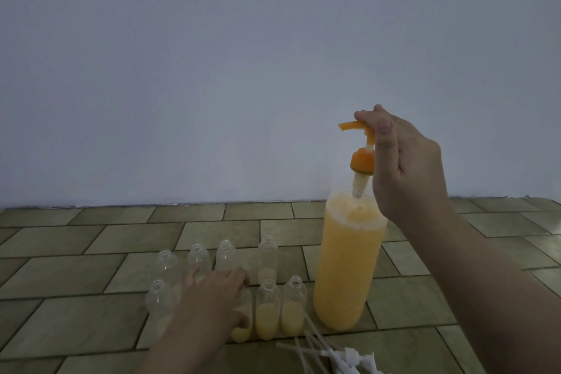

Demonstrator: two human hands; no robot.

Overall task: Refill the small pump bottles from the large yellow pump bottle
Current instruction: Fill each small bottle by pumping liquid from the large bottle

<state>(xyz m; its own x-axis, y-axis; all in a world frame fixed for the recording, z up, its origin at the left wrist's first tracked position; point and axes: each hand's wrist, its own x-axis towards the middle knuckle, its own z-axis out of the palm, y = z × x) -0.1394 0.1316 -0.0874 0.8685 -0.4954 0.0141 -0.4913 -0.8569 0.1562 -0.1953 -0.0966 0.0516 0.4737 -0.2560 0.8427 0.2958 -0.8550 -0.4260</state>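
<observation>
A right hand (406, 161) pinches the orange pump (361, 146), lifted above the big yellow bottle (346, 267) on a tiled floor (91, 252) near the wall (212, 70). The left hand (212, 297) grips one small bottle (243, 331) among uncapped ones; white pumps (334, 355) lie at the frame's lower edge.

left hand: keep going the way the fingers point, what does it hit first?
The left hand points away and a little right, fingers already among the small bottles. Next in line looks like the back row, probably its middle bottles. Depth is unclear from one view. Beyond them, only bare tile floor up to the wall.
</observation>
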